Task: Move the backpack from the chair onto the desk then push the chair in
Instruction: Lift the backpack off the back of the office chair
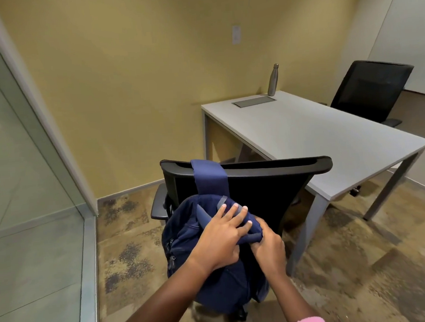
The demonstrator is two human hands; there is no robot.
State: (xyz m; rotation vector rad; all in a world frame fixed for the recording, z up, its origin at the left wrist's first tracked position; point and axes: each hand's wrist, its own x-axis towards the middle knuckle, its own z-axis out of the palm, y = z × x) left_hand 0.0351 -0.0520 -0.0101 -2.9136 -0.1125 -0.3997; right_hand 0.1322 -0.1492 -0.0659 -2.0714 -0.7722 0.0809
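A dark blue backpack (187, 240) hangs behind the backrest of a black office chair (271, 194), with one strap (209, 178) looped over the backrest's top edge. My left hand (221, 235) lies flat on the top of the backpack, fingers spread. My right hand (267, 247) is closed around the bag's top handle. The chair stands pulled out from the near left corner of a grey desk (318, 138).
A steel bottle (273, 80) and a flat grey panel (253, 101) sit at the desk's far end. A second black chair (370, 89) stands beyond the desk. A glass partition (18, 174) runs along the left. Patterned carpet covers the floor.
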